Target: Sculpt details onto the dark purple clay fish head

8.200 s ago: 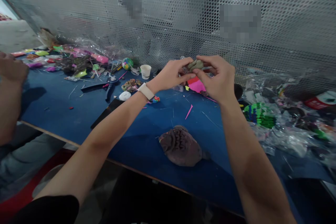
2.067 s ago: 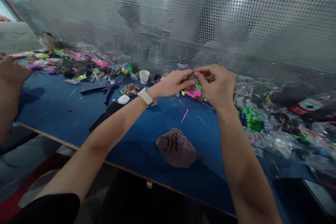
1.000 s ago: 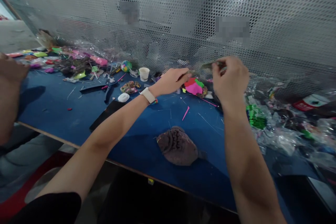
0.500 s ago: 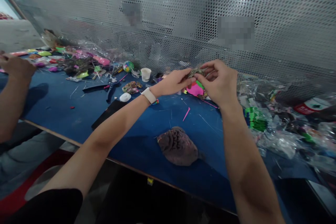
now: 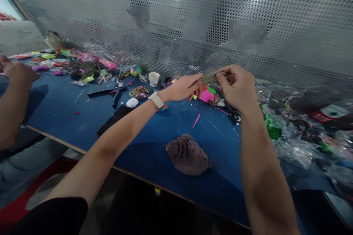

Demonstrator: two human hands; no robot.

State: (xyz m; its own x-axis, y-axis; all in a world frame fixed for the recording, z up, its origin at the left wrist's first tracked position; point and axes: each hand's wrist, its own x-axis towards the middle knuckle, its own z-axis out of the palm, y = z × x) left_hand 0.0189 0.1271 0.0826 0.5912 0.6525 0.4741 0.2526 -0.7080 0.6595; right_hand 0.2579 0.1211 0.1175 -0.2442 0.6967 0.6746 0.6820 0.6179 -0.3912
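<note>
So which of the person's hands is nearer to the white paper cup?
Left. The left hand is just to the right of the white paper cup; the right hand is farther away on that side.

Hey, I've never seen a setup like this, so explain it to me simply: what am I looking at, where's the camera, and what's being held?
There is no robot here, just a person's two bare hands. Every picture comes from one camera worn on that person's head, looking forward and down.

The right hand pinches a soft-looking grey-green piece between its fingers. The piece's other end meets the left hand, though how firmly that one grips is hard to tell.

On the blue table sit a dark, ridged lump, a thin pink stick, a paper cup and crumpled clear plastic. Behind stands a perforated panel. The hand at far left belongs to someone else.
</note>
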